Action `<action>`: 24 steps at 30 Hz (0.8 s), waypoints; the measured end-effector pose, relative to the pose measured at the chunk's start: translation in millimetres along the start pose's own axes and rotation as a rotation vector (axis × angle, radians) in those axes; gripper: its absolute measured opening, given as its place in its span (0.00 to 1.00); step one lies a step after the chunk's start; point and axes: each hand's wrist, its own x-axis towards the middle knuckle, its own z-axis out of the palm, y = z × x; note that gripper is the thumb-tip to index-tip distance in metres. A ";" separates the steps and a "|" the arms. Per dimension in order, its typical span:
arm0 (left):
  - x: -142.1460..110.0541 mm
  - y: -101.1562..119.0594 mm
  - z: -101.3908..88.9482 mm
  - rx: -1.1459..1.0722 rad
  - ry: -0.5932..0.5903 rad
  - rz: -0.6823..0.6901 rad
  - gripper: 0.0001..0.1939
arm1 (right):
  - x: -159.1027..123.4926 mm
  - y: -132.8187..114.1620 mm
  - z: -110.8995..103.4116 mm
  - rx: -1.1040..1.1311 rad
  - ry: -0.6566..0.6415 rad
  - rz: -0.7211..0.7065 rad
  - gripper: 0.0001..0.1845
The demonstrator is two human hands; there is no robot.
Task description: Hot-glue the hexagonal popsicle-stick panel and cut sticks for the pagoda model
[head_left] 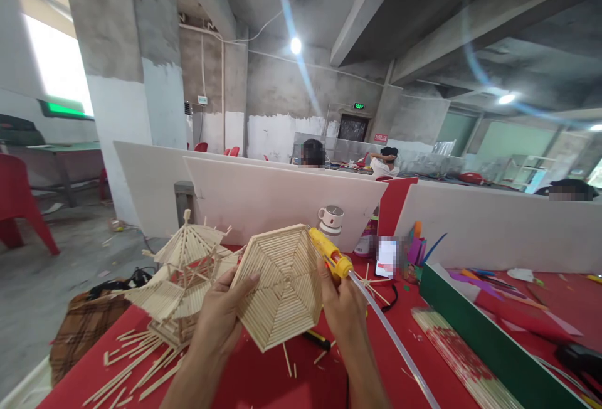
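Observation:
My left hand (pixel 221 308) grips the left edge of a wooden stick panel (pixel 282 290), an octagon-like plate of thin sticks laid in rings, held tilted above the table. In my right hand (pixel 345 308) is a yellow hot glue gun (pixel 332 252), its tip at the panel's upper right corner. A long clear glue stick (pixel 392 334) runs out of the gun's back end toward the lower right. Left of the panel stands a pagoda model (pixel 185 277) made of sticks, with layered roofs. The fingers behind the panel are hidden.
Loose sticks (pixel 136 359) lie at the front left of the red table (pixel 263 390). A white mug (pixel 332 216), a phone (pixel 387 257) and a bundle of sticks (pixel 461 355) beside a green divider (pixel 498 340) are around. White boards (pixel 282 199) border the back; other people sit beyond.

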 end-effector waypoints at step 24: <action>2.6 -2.2 -4.2 0.009 -0.032 0.005 0.29 | -6.8 0.0 -2.4 0.013 -0.069 0.064 0.41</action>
